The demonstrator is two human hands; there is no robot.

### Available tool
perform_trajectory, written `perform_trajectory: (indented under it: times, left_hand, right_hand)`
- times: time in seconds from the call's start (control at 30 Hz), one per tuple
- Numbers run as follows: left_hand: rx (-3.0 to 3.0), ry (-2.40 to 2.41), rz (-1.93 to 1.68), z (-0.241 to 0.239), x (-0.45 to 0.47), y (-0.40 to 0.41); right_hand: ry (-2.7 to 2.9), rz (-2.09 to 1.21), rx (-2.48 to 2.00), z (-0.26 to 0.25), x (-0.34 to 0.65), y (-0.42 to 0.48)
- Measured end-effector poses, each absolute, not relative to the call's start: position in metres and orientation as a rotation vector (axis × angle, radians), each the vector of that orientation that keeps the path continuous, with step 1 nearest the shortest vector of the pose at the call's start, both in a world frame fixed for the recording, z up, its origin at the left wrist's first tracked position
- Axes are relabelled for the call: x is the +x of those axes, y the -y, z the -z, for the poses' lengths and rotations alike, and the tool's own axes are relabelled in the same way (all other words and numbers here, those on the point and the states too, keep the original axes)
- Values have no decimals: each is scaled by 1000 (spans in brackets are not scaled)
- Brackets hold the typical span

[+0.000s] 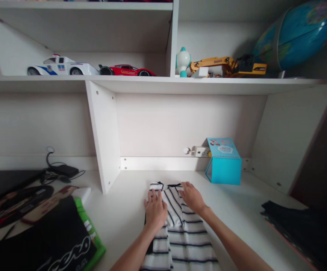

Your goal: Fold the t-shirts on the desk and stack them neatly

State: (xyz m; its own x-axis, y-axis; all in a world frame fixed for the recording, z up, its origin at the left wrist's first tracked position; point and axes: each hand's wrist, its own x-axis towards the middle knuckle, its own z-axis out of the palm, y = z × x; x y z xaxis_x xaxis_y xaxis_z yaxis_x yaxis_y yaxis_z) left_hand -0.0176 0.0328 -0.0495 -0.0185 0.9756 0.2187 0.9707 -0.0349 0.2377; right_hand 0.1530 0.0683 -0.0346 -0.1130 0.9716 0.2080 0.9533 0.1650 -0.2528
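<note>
A white garment with thin black stripes (180, 237) lies folded lengthwise on the white desk (124, 214), its top end pointing at the back wall. My left hand (155, 209) lies flat on the left side of the garment near its top, fingers stretched out. My right hand (192, 197) rests palm down on the upper right part, fingers spread toward the collar edge. Neither hand grips the cloth.
A blue box-like calendar (224, 162) stands behind the garment. Black and green clothes (53, 241) lie at the left, dark cloth (301, 226) at the right. A white divider panel (104, 139) rises from the desk. Toy cars (90, 69), an excavator (225, 67) and a globe (298, 34) fill the shelf above.
</note>
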Motion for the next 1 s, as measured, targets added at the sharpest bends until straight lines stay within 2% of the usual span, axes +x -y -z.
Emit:
perform_trajectory:
  times: [0.17, 0.37, 0.53, 0.67, 0.8, 1.0]
  left_hand:
    - [2187, -2224, -430, 47, -14, -33]
    - [2174, -2218, -390, 47, -12, -32]
    - [2171, -2152, -405, 47, -16, -35]
    - [2177, -2031, -484, 36, -20, -28]
    - [2281, -1758, -636, 8, -32, 3]
    - [2318, -1284, -399, -25, -67, 103]
  right_hand:
    - [2255, -82, -1809, 57, 137, -40]
    - [2301, -145, -1819, 46, 142, -15]
    - [2420, -270, -1696, 34, 151, 87]
    - [2548, -295, -1436, 48, 173, 177]
    - [2568, -114, -1269, 67, 199, 226]
    - [2460, -175, -1330, 34, 190, 245]
